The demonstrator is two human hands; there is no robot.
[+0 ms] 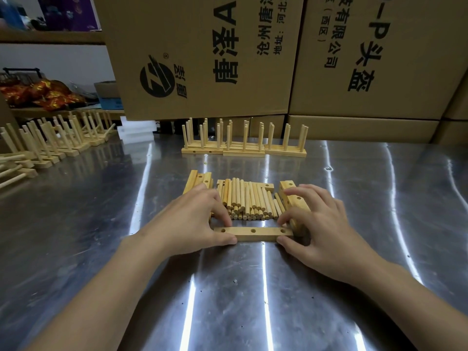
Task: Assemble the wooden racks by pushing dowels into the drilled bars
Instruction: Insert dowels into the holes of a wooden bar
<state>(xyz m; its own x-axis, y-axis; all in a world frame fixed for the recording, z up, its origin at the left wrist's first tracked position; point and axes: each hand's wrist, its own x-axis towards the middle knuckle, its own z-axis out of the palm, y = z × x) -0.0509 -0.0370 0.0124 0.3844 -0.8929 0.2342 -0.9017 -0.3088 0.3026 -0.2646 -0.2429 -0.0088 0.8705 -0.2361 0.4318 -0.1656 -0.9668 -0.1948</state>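
Our left hand [192, 221] and right hand [321, 224] meet over the drilled bar [253, 233], which lies flat and crosswise on the steel table [253, 300] with three holes facing up. Each hand pinches one end of it, thumb on the near edge and fingers curled over the far edge.

Just behind the bar we see the pile of loose dowels [248, 198], lying side by side and pointing away from us. A few spare bars [200, 179] are stacked to its left, partly under our left fingers, and more bars [291, 193] lean at its right, touching our right fingers.

Farther back stands a row of finished racks [243, 145], dowels upright. More racks [58, 140] crowd the far left of the table, near white foam blocks [135, 134]. Large printed cardboard boxes [202, 59] rise behind everything, and red-and-gold packets [43, 93] sit on a shelf at the left.
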